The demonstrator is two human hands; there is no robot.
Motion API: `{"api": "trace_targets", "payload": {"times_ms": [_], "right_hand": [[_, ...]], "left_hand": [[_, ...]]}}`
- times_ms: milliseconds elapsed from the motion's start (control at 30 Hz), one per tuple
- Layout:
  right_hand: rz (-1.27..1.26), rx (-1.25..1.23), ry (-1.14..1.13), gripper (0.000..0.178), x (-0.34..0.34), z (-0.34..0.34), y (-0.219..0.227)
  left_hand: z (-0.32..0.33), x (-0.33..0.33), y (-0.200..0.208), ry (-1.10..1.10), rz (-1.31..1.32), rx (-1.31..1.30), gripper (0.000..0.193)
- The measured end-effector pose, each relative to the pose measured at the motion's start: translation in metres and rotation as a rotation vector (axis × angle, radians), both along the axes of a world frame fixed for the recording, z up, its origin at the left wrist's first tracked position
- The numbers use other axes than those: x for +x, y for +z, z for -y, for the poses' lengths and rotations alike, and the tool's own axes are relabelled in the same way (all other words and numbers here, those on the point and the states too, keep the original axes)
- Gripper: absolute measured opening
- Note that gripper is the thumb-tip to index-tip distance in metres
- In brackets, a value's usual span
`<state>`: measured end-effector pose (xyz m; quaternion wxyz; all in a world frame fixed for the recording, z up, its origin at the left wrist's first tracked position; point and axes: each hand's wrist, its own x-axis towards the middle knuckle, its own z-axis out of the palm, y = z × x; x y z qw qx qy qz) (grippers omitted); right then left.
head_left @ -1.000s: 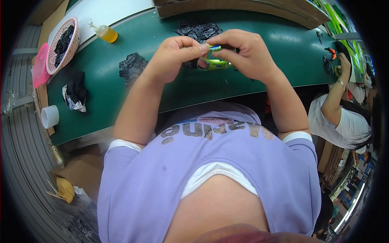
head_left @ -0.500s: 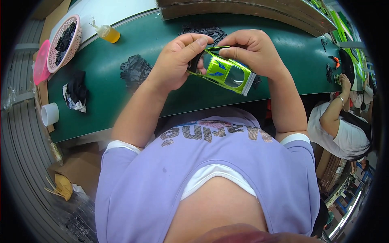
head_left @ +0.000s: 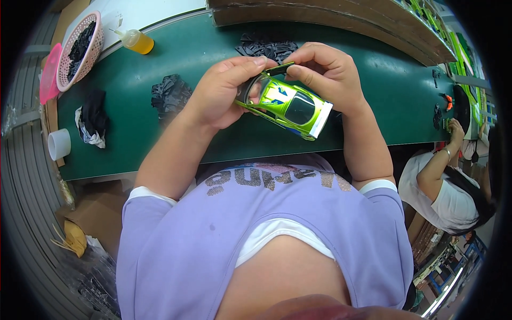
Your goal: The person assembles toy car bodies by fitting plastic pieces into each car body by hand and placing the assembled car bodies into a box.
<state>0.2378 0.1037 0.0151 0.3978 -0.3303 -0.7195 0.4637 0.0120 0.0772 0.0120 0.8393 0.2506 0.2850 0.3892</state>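
A shiny lime-green toy car body (head_left: 282, 98) with blue marks and clear windows is held over the green table. My left hand (head_left: 221, 90) is closed round its left end, thumb on top. The fingers beneath are partly hidden, some showing through the window. My right hand (head_left: 330, 74) pinches a small green-and-black panel (head_left: 280, 69), which stands out from the car's far side like a door. Whether that panel is joined to the body I cannot tell. Just beyond my hands lies a pile of black plastic parts (head_left: 266, 48).
Another black pile (head_left: 169, 95) lies by my left forearm. Farther left are a bottle of yellow liquid (head_left: 137, 41), a pink basket (head_left: 96, 45) of black parts, a dark cloth (head_left: 95, 120) and a white cup (head_left: 60, 144). A long cardboard box (head_left: 330, 16) edges the back. A co-worker (head_left: 440, 189) sits at right.
The car body has tipped, showing more of its roof and rear window, and sits slightly lower left. The panel in my right fingers now stands out more plainly from the side.
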Motion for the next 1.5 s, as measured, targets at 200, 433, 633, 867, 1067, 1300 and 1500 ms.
{"api": "trace_targets", "payload": {"times_ms": [200, 433, 633, 867, 1067, 1300, 1500], "right_hand": [[0.073, 0.225, -0.049, 0.008, -0.001, 0.003, 0.001], [-0.048, 0.081, -0.005, 0.009, -0.002, 0.002, -0.004], [0.134, 0.242, 0.077, 0.011, -0.002, 0.007, 0.006], [0.100, 0.145, 0.126, 0.009, -0.005, 0.001, 0.003], [-0.358, -0.528, -0.025, 0.022, -0.008, -0.004, -0.001], [-0.471, -0.586, 0.100, 0.036, -0.014, 0.018, -0.004], [-0.426, -0.514, 0.124, 0.030, -0.011, 0.016, -0.003]], "left_hand": [[0.005, 0.003, 0.000, 0.011, -0.046, -0.042, 0.027], [0.006, 0.005, 0.000, -0.006, -0.034, -0.033, 0.027], [0.009, 0.007, 0.000, -0.008, -0.088, -0.010, 0.029], [0.010, 0.011, -0.003, -0.002, -0.156, 0.020, 0.025], [0.004, 0.012, 0.000, 0.216, -0.030, -0.099, 0.027], [0.001, 0.008, -0.004, 0.408, 0.044, -0.003, 0.029], [0.001, -0.002, 0.005, 0.212, -0.297, 0.076, 0.043]]}}
